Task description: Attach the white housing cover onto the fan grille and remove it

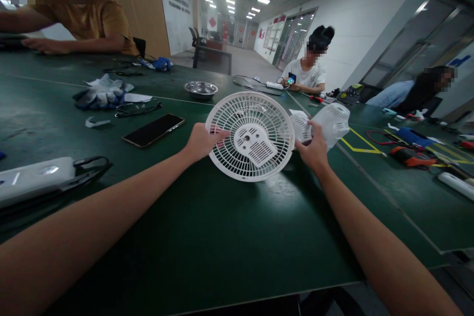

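A round white fan grille (255, 144) is held upright and slightly tilted above the green table. My left hand (203, 142) is closed on its left rim, with the thumb reaching across the ribs. My right hand (314, 149) is at the grille's right side, its fingers closed around a white slotted plastic housing (331, 123). The thumb of that hand lies near the grille's rim; whether it touches the rim I cannot tell. Part of the housing is hidden behind the fingers and the grille.
Left on the green table (237, 247) lie a black phone (153, 130), gloves (101, 91) and a white device (37, 180). A metal bowl (201, 90) stands behind the grille. An orange-black tool (412, 157) lies right. Several people sit around.
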